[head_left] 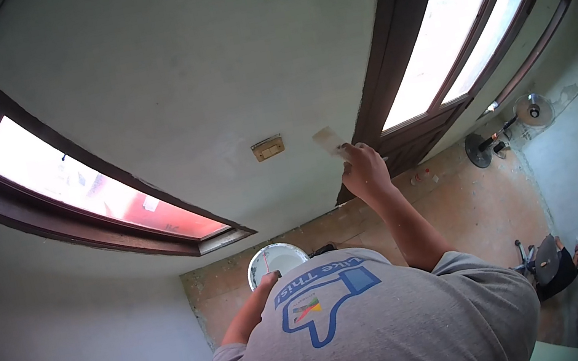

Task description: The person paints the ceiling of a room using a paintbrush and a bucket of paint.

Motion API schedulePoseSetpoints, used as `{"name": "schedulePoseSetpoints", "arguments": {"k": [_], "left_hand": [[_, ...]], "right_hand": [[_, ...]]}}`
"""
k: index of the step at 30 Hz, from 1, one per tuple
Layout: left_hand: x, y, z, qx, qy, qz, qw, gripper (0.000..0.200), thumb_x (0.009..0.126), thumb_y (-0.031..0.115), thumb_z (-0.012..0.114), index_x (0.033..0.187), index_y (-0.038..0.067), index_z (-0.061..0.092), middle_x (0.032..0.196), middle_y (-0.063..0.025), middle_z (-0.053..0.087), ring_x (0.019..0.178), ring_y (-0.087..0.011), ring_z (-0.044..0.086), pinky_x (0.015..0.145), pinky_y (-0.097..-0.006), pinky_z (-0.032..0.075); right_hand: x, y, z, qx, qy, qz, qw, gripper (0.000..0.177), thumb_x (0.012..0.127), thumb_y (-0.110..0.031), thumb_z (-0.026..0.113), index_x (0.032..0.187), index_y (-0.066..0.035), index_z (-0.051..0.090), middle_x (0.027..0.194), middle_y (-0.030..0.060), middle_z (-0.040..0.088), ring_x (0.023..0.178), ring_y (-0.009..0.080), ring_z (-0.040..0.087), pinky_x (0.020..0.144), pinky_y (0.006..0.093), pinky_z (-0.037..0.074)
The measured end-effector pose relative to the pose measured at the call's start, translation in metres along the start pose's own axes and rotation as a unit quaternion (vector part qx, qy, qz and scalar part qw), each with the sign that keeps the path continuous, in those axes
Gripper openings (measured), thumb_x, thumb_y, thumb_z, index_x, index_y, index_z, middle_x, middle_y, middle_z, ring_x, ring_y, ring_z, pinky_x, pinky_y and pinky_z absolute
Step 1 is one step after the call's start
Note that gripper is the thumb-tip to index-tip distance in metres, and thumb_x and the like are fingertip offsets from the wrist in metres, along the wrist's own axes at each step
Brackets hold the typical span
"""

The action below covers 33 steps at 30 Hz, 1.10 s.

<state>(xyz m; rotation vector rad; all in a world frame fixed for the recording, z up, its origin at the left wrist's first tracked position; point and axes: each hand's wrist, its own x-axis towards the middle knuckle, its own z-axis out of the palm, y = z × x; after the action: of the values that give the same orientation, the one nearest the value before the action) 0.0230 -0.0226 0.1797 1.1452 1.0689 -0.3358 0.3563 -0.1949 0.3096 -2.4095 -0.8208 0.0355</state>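
Holding a pale, flat scraper (329, 142) in the clenched fingers of the right hand (365, 169), up just right of the wall plate (268, 148). Cannot tell whether touching the wall (191, 66) with the blade. Reaching with the left hand (270, 280) to the rim of a white bucket (274, 246), below the wall plate; cannot tell from this view whether grasping or only touching with those fingers.

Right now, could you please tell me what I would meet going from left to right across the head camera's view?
The dark-framed window, the wall plate, the scraper in the right hand, the standing fan.
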Motion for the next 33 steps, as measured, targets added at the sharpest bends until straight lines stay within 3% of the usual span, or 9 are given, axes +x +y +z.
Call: {"name": "schedulePoseSetpoints", "arguments": {"k": [1,3,6,15,18,22,24,28,33], "left_hand": [[0.001,-0.004,0.002,-0.004,0.0,0.001,1.0,0.057,0.083,0.044,0.062,0.119,0.0,0.064,0.115,-0.0153,0.066,0.104,-0.0268,0.061,0.089,-0.0352,0.048],[0.005,-0.012,0.005,-0.01,0.0,0.002,1.0,0.057,0.083,0.044,0.062,0.119,0.0,0.064,0.114,-0.0154,0.066,0.104,-0.0268,0.061,0.089,-0.0352,0.048],[0.013,-0.019,0.006,-0.011,0.002,0.003,1.0,0.056,0.083,0.044,0.062,0.118,0.0,0.064,0.114,-0.0155,0.066,0.104,-0.0269,0.061,0.089,-0.0352,0.048],[0.039,-0.031,-0.002,-0.006,0.01,0.021,1.0,0.056,0.082,0.043,0.062,0.117,0.0,0.065,0.113,-0.0157,0.066,0.103,-0.027,0.061,0.089,-0.0353,0.048],[0.065,-0.05,-0.006,0.048,0.034,0.056,0.997,0.05,0.08,0.038,0.057,0.106,-0.003,0.068,0.104,-0.0179,0.067,0.099,-0.0291,0.062,0.086,-0.0374,0.048],[0.075,-0.06,-0.017,0.015,0.006,0.007,1.0,0.055,0.083,0.043,0.059,0.117,0.0,0.062,0.112,-0.0151,0.065,0.103,-0.0259,0.06,0.087,-0.0347,0.048],[0.082,-0.07,-0.024,0.001,-0.01,-0.02,1.0,0.058,0.085,0.045,0.061,0.122,0.001,0.058,0.116,-0.0136,0.063,0.105,-0.0243,0.059,0.088,-0.0334,0.048],[0.094,-0.07,-0.033,-0.02,-0.048,-0.061,0.997,0.066,0.088,0.049,0.063,0.134,0.003,0.052,0.123,-0.0108,0.061,0.11,-0.021,0.057,0.089,-0.0308,0.047],[0.088,-0.065,-0.037,-0.047,-0.074,-0.042,0.995,0.067,0.09,0.05,0.063,0.137,0.004,0.049,0.127,-0.0105,0.059,0.112,-0.0214,0.056,0.091,-0.032,0.046]], "right_hand": [[-0.001,-0.01,-0.011,-0.003,-0.003,-0.004,1.0,0.039,0.081,-0.001,0.056,0.119,-0.005,0.061,0.098,0.0224,0.063,0.089,0.0403,0.065,0.079,0.047,0.053],[-0.004,-0.031,-0.03,0.052,0.097,-0.033,0.993,0.037,0.082,-0.002,0.056,0.118,-0.003,0.061,0.096,0.0217,0.062,0.084,0.0402,0.066,0.074,0.0472,0.053],[0.0,-0.053,-0.044,0.085,0.153,-0.073,0.982,0.037,0.083,-0.003,0.057,0.119,-0.003,0.06,0.093,0.022,0.061,0.08,0.0404,0.065,0.07,0.0472,0.053],[0.023,-0.045,-0.002,0.015,0.03,-0.012,0.999,0.039,0.08,0.001,0.056,0.118,-0.001,0.059,0.098,0.0257,0.062,0.086,0.0421,0.065,0.075,0.0479,0.054],[0.021,-0.043,-0.001,-0.006,0.02,-0.015,1.0,0.04,0.079,0.002,0.056,0.119,0.0,0.057,0.098,0.0265,0.062,0.087,0.0422,0.065,0.076,0.0486,0.053],[0.009,-0.067,-0.04,0.006,0.011,-0.063,0.998,0.044,0.081,0.001,0.055,0.125,-0.001,0.054,0.094,0.0236,0.061,0.082,0.0406,0.066,0.072,0.0472,0.055],[0.007,-0.084,-0.054,0.036,0.077,-0.097,0.992,0.045,0.081,0.002,0.055,0.126,-0.001,0.052,0.094,0.0226,0.059,0.08,0.0397,0.066,0.068,0.0472,0.055],[0.024,-0.071,-0.018,0.032,0.146,-0.1,0.984,0.036,0.085,-0.001,0.056,0.121,-0.003,0.054,0.091,0.0231,0.059,0.077,0.0417,0.063,0.067,0.0483,0.053],[0.019,-0.031,0.047,-0.001,0.098,-0.068,0.993,0.041,0.084,-0.001,0.056,0.124,-0.005,0.053,0.098,0.0229,0.058,0.078,0.0415,0.064,0.066,0.0491,0.054]]}}
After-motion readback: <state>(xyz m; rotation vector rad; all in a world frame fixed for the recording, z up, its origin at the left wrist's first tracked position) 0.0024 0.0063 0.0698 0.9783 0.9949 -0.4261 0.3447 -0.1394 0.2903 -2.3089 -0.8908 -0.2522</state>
